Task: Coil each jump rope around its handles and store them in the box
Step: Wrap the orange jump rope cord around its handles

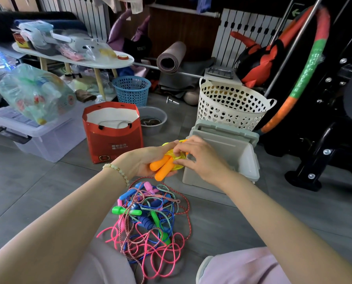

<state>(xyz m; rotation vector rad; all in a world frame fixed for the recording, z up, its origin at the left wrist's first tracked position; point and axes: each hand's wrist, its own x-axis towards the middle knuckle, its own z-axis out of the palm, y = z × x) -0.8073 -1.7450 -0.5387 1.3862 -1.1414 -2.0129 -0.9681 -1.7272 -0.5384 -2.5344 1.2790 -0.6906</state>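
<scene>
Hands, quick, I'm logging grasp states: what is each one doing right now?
Left hand: closed around the orange handles of the yellow jump rope.
Right hand: fingers pinching that rope's yellow cord at the handles.

The orange handles (162,166) looked like smooth, matt plastic, and the yellow cord (176,155) wound round them was thin and glossy. The grey box (230,148) was dull, smooth plastic, as was the white basket (230,103) pierced with hearts. On the matt grey tiled floor (48,181) lay shiny pink cords (160,253) and twisted woven ones (188,220), and the red bag (113,140) looked like stiff paper.
</scene>
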